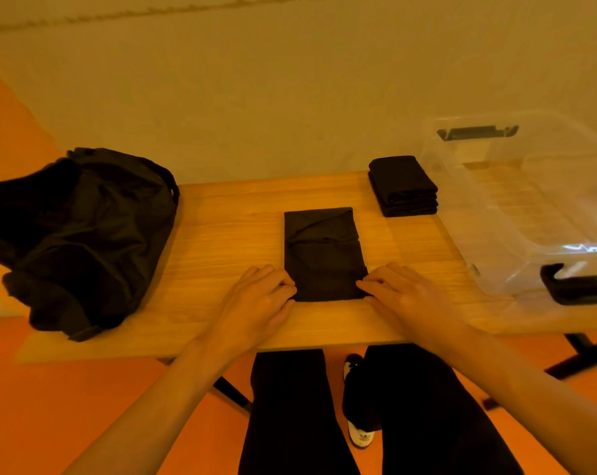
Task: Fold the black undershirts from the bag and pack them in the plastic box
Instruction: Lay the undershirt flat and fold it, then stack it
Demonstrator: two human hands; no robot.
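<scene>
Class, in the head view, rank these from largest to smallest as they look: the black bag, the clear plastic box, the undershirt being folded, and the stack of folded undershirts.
1. and 2. black bag and plastic box: too close to rank, and the box is cut off by the frame edge.
3. undershirt being folded.
4. stack of folded undershirts, though it lies farther from the camera.

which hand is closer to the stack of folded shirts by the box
Right. The right hand pinches the near right edge of the undershirt, below the folded stack; the left hand holds the opposite edge, farther away.
</scene>
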